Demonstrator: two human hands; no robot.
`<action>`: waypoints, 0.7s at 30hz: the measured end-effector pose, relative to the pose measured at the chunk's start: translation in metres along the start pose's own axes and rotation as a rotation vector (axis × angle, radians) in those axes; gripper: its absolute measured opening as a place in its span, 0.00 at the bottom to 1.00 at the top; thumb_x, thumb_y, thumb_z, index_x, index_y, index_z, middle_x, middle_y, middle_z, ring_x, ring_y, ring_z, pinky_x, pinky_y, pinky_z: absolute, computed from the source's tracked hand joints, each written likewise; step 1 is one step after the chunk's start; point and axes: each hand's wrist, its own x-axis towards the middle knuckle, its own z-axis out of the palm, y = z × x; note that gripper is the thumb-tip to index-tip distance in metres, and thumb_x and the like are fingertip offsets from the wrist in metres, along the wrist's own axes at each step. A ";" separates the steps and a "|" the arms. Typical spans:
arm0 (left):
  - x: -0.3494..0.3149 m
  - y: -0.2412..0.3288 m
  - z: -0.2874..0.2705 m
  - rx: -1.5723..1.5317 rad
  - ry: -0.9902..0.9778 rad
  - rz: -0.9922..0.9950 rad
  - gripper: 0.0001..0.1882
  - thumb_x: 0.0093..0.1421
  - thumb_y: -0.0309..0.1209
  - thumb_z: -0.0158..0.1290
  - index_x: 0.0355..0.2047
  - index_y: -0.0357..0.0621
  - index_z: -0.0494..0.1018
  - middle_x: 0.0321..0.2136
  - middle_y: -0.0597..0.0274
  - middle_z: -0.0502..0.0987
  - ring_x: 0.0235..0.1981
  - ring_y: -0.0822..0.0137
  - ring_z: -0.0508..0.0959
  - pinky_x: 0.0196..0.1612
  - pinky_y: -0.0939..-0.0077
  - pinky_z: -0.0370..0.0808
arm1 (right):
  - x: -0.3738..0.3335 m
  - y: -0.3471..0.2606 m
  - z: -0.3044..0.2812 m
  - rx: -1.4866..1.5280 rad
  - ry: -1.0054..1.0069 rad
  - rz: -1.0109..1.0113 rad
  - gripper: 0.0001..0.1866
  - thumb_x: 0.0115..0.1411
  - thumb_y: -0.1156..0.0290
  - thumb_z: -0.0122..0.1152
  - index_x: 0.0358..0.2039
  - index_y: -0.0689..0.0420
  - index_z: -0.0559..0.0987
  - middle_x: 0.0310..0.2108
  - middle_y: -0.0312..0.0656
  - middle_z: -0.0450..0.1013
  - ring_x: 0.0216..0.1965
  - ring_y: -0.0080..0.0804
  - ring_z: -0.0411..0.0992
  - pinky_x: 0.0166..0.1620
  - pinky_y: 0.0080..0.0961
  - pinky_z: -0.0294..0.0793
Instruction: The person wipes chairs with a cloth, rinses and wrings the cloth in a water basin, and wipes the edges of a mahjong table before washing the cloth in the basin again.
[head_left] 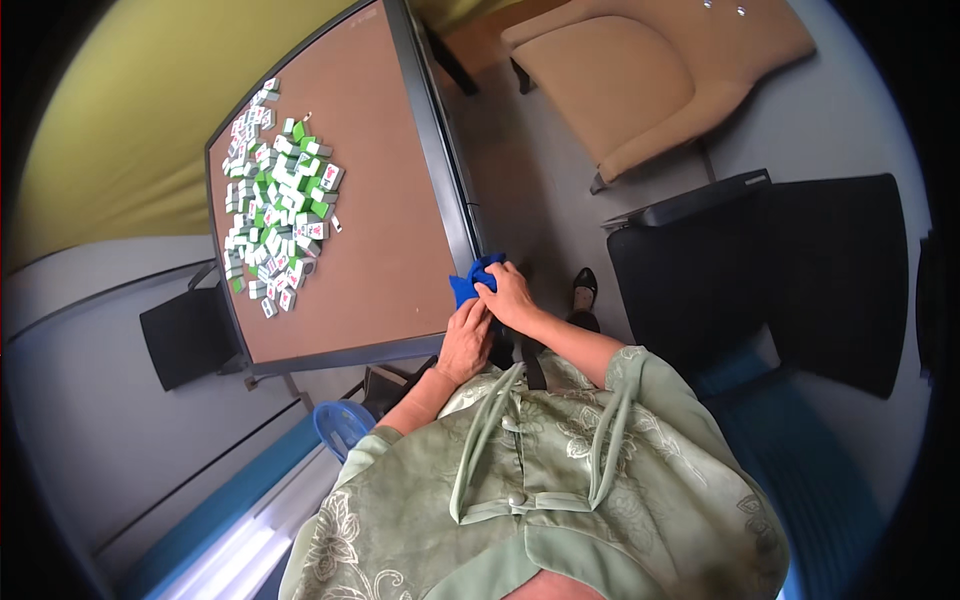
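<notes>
A blue cloth (484, 272) is bunched at the near right corner of a brown-topped table (385, 220) with a dark rim. My right hand (508, 298) grips the cloth from the right, its fingers curled over it. Close below and to the left, my left hand (466, 342) rests by the table corner with its fingers bent against the cloth's lower edge; their tips are partly hidden. Many mahjong tiles (285, 200), white, green and grey, lie in a loose heap on the table's left side.
A tan upholstered chair (610, 75) stands beyond the table on the right. Nearer on the right are black chairs (690, 270). Another black chair (188, 335) is at the left. A blue basket (343, 425) sits below the table's near edge, beside my left forearm.
</notes>
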 end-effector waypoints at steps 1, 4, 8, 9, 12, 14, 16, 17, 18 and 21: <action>-0.004 0.013 0.001 0.010 0.018 -0.077 0.30 0.51 0.27 0.55 0.55 0.33 0.63 0.58 0.47 0.58 0.60 0.46 0.58 0.63 0.55 0.57 | -0.004 0.000 -0.004 0.005 -0.051 -0.003 0.19 0.54 0.65 0.61 0.41 0.67 0.76 0.38 0.57 0.70 0.41 0.53 0.71 0.47 0.40 0.70; -0.007 0.031 0.004 0.014 0.021 -0.191 0.31 0.52 0.27 0.56 0.56 0.33 0.62 0.59 0.43 0.54 0.61 0.42 0.56 0.63 0.54 0.55 | -0.014 0.011 -0.007 0.011 -0.132 -0.092 0.22 0.55 0.65 0.60 0.45 0.68 0.75 0.38 0.58 0.70 0.42 0.53 0.70 0.49 0.39 0.70; -0.012 0.045 0.009 -0.035 0.017 -0.269 0.32 0.54 0.29 0.56 0.58 0.33 0.59 0.61 0.39 0.50 0.64 0.40 0.51 0.65 0.53 0.52 | -0.023 0.011 -0.015 0.018 -0.235 -0.034 0.21 0.52 0.70 0.62 0.45 0.68 0.75 0.38 0.57 0.70 0.43 0.51 0.71 0.49 0.38 0.70; -0.011 0.048 0.008 -0.041 -0.007 -0.299 0.34 0.56 0.30 0.55 0.60 0.32 0.57 0.63 0.38 0.46 0.65 0.40 0.48 0.66 0.53 0.50 | -0.021 0.009 -0.019 0.016 -0.249 -0.032 0.21 0.52 0.70 0.62 0.45 0.68 0.75 0.38 0.57 0.70 0.43 0.51 0.71 0.49 0.38 0.70; -0.006 0.052 0.007 -0.047 0.023 -0.317 0.36 0.56 0.31 0.55 0.61 0.32 0.54 0.65 0.38 0.44 0.66 0.40 0.47 0.66 0.54 0.50 | -0.009 0.006 -0.022 0.049 -0.272 0.076 0.15 0.50 0.75 0.63 0.39 0.66 0.75 0.38 0.55 0.70 0.43 0.50 0.71 0.48 0.37 0.71; -0.005 0.050 0.012 -0.031 0.023 -0.332 0.35 0.55 0.30 0.54 0.61 0.31 0.54 0.65 0.38 0.44 0.66 0.41 0.48 0.67 0.55 0.49 | -0.004 0.008 -0.018 0.170 -0.195 0.036 0.12 0.48 0.77 0.62 0.33 0.64 0.72 0.38 0.53 0.70 0.42 0.49 0.71 0.46 0.37 0.71; 0.000 0.046 0.013 -0.020 0.025 -0.343 0.35 0.55 0.30 0.54 0.61 0.31 0.55 0.65 0.38 0.45 0.66 0.42 0.48 0.67 0.56 0.48 | 0.009 0.004 -0.017 0.214 -0.180 0.026 0.12 0.45 0.80 0.61 0.32 0.62 0.71 0.35 0.53 0.71 0.39 0.50 0.72 0.43 0.37 0.72; 0.004 0.041 0.014 -0.019 0.048 -0.337 0.35 0.55 0.30 0.53 0.61 0.31 0.54 0.65 0.38 0.46 0.67 0.43 0.48 0.67 0.56 0.48 | 0.018 0.003 -0.017 0.171 -0.200 0.022 0.13 0.45 0.80 0.61 0.32 0.62 0.71 0.34 0.53 0.72 0.38 0.51 0.72 0.42 0.38 0.72; 0.009 0.037 0.013 -0.017 0.074 -0.338 0.35 0.56 0.30 0.52 0.62 0.31 0.54 0.65 0.39 0.46 0.67 0.43 0.47 0.67 0.56 0.47 | 0.027 0.000 -0.017 0.128 -0.226 0.014 0.13 0.44 0.80 0.60 0.33 0.62 0.71 0.33 0.53 0.72 0.37 0.51 0.73 0.42 0.38 0.72; 0.050 0.018 -0.003 -0.014 0.147 -0.328 0.32 0.58 0.30 0.50 0.61 0.30 0.56 0.65 0.41 0.48 0.67 0.45 0.48 0.67 0.56 0.48 | 0.071 -0.001 -0.021 0.061 -0.159 -0.013 0.13 0.46 0.76 0.60 0.34 0.61 0.73 0.34 0.55 0.74 0.39 0.52 0.73 0.43 0.38 0.72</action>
